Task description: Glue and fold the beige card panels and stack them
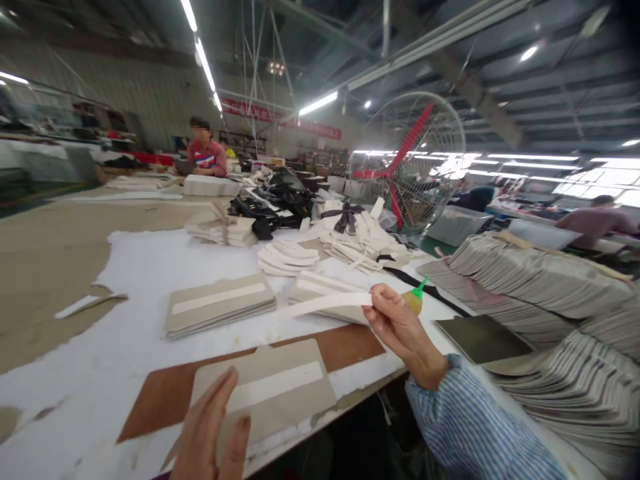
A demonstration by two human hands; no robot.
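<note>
My right hand point(395, 327) pinches one end of a thin white strip point(330, 303), which stretches out to the left above the table. My left hand point(213, 427) has its fingers apart at the near edge of a beige panel point(315, 393); whether it touches the panel I cannot tell. A pale strip point(280, 387) lies along the middle of that panel. Beneath the panel is a brown board point(160, 400). Behind the board sits a stack of similar beige panels point(220, 307), the top one bearing a pale strip. Another panel stack point(320, 287) is partly covered by the held strip.
A bottle with a green nozzle point(416, 297) stands behind my right hand. Tall stacks of grey sheets point(575, 373) and a dark plate point(485, 337) are on the right. White strip bundles point(287, 257), black pieces point(275, 200) and a caged fan point(410, 160) lie beyond. A co-worker point(205, 153) is across the table.
</note>
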